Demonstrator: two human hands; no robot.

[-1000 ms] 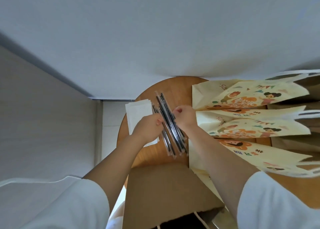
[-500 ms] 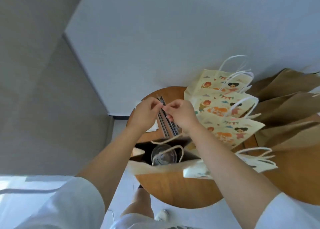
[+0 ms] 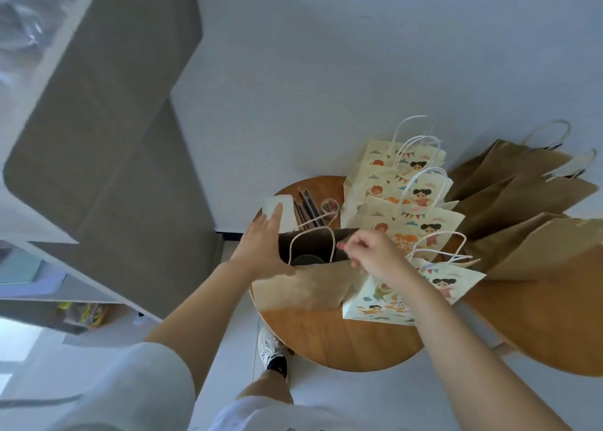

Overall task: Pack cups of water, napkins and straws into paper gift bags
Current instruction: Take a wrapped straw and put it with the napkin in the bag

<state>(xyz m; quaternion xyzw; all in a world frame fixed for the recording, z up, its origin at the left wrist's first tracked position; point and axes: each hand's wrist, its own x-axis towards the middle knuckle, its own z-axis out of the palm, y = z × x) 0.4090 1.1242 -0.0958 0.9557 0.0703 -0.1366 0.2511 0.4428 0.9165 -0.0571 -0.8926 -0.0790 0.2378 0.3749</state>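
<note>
Here: left hand (image 3: 264, 248) straight-fingered over napkins (image 3: 287, 216); right hand (image 3: 378, 258) curled over brown bag (image 3: 303, 287), grip unclear; straws (image 3: 308, 209) beyond.

4 cream printed gift bags (image 3: 404, 225) lie overlapped. 1 brown bag (image 3: 303, 287) stands open with 1 clear cup (image 3: 305, 259) inside. At least 3 more brown bags (image 3: 522, 199) are fanned at the right, though their exact number is unclear. There is 1 stack of white napkins (image 3: 287, 212), 1 bundle of wrapped straws (image 3: 308, 210) too tightly packed to count, 1 small tub of coloured clips (image 3: 330, 205) and 2 wooden tabletops (image 3: 326, 336).
</note>
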